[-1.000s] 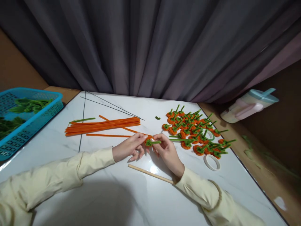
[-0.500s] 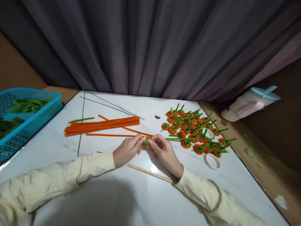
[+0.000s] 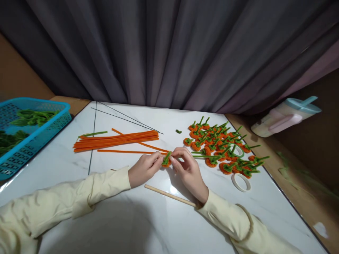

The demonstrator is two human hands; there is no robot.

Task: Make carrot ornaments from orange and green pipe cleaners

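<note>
Between my hands is a small orange pipe-cleaner pumpkin (image 3: 166, 163) with a green stem sticking up from its top. My left hand (image 3: 147, 168) pinches its left side, fingers curled. On the other side my right hand (image 3: 188, 171) pinches it with thumb and forefinger. Just behind lie loose orange pipe cleaners and a thick bundle of orange pipe cleaners (image 3: 116, 140). A thin wooden stick (image 3: 169, 195) rests on the white table in front of my hands, its right end by my right wrist. Many finished pumpkins (image 3: 212, 144) with green stems sit to the right.
A blue basket (image 3: 59, 118) of green pipe-cleaner pieces stands at the left. Thin dark wires (image 3: 127, 120) lie at the back. A white tape roll (image 3: 241, 182) and a green-edged roll (image 3: 236, 150) are at right, near a lidded tumbler (image 3: 283, 118). A green scrap (image 3: 178, 131) lies centrally.
The pumpkin has turned, and its green stem now points upward where only a green top showed before. My right hand's fingers have shifted and rise a little higher around it.
</note>
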